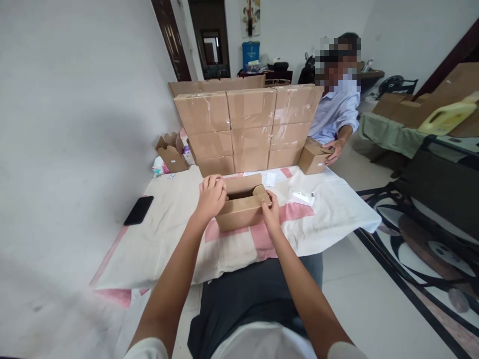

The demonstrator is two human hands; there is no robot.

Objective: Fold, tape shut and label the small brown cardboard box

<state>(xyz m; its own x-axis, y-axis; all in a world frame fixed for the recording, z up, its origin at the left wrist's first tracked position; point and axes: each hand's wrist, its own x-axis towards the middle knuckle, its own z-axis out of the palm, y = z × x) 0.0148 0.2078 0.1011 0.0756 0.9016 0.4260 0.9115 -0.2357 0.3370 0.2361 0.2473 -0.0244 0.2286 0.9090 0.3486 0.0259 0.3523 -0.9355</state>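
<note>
An opened cardboard box point(241, 214) rests on the cloth-covered table in front of me, its back flap raised and its inside dark. At the box's left end, my left hand point(213, 197) has its fingers curled over the top edge. My right hand point(271, 209) grips the right end, with the thumb on the near side by a folded side flap. To the right of the box lies a small white item point(302, 198), too indistinct to name. A white paper slip point(270, 179) lies just behind the box.
Taped cardboard boxes point(250, 127) form a stacked wall behind. At right, another person's hand point(336, 151) touches a small carton point(312, 157). A black phone-like slab point(138, 210) lies on the table's left edge. An open carton point(172, 152) stands at the back left.
</note>
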